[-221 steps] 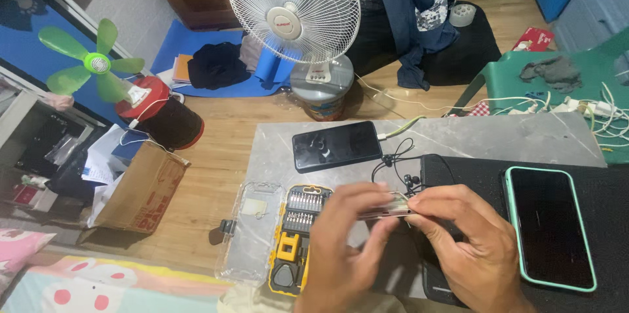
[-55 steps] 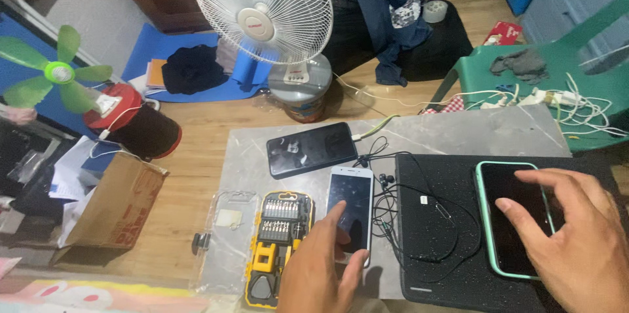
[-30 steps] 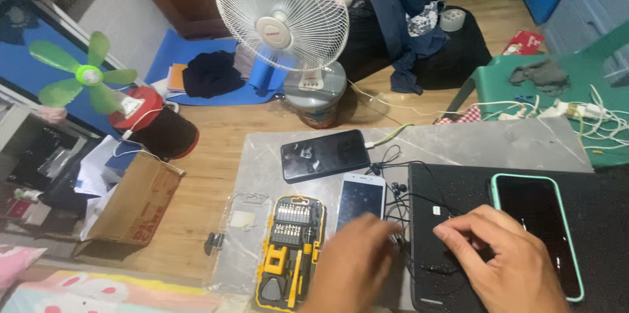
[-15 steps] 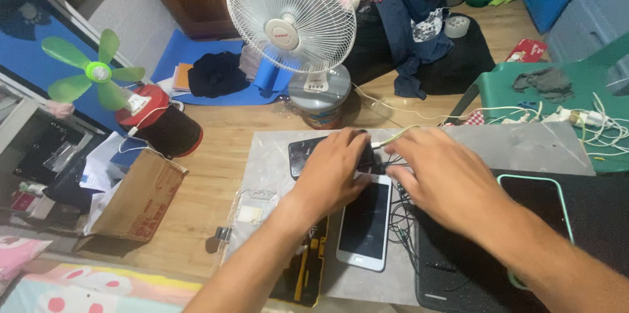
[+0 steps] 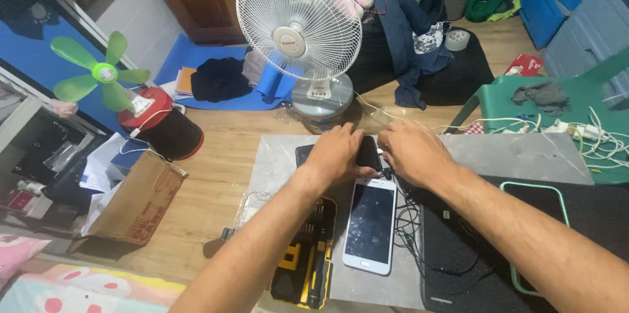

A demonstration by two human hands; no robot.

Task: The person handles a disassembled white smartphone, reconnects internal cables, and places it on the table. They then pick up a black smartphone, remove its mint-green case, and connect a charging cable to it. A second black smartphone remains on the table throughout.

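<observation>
Both of my hands have reached further forward to the far edge of the grey surface [image 5: 524,156]. My left hand [image 5: 337,156] curls over the dark phone [image 5: 368,153], fingers closed on it. My right hand [image 5: 413,152] sits just beside it, fingers bent down at its edge; whether it grips anything I cannot tell. Just behind them, nearer me, lies the white phone [image 5: 370,224], with the yellow screwdriver kit [image 5: 304,264] to its left.
</observation>
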